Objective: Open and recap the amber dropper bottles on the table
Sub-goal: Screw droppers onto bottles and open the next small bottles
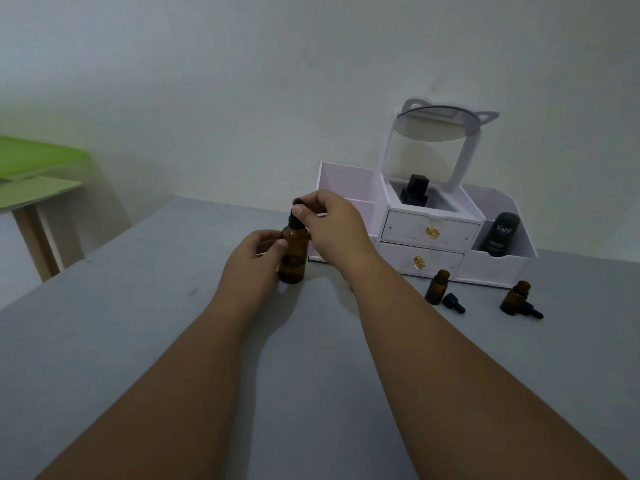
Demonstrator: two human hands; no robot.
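Note:
A large amber dropper bottle [293, 258] stands upright on the grey table [138, 341]. My left hand [254, 258] grips its body from the left. My right hand [332, 226] pinches its black dropper cap [296, 216] from above and the right. Two small amber bottles [437, 286] [516, 296] stand uncapped at the right, each with its black dropper cap [454, 302] [532, 310] lying beside it on the table.
A white organiser [429, 233] with two drawers, a tilted mirror [436, 128] and a dark tube [501, 233] stands against the wall behind the bottles. A green-topped small table [34, 168] is at the far left.

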